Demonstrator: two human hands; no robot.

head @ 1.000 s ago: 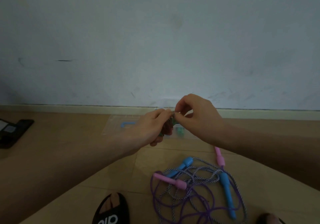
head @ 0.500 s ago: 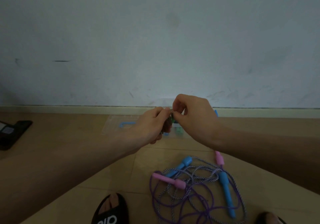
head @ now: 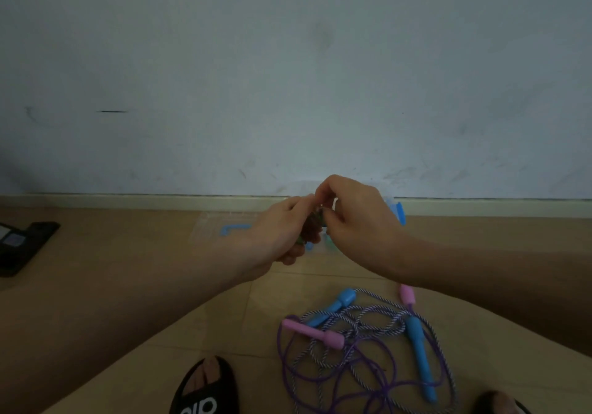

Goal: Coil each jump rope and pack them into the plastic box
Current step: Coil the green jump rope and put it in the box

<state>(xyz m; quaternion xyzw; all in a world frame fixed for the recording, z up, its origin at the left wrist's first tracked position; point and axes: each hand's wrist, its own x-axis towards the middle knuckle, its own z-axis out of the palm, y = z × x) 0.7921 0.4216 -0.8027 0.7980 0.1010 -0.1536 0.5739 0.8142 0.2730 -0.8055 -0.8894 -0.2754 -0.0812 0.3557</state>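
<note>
Both hands have drifted slightly up toward the wall. The left hand [head: 282, 232] curls round a coiled rope [head: 312, 229] at twelve o'clock; the right hand [head: 355, 215] pinches its top. Two loose ropes [head: 362, 340] lie at five o'clock, the plastic box [head: 398, 213] behind the hands.

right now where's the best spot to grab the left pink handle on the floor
Take the pink handle by its long narrow shaft, coming from above with fingers across it. It lies flat on the floor, the shaft bare, while its thick end at lower right sits among loops of the purple rope and striped rope, which a grip there would likely snag.
</note>
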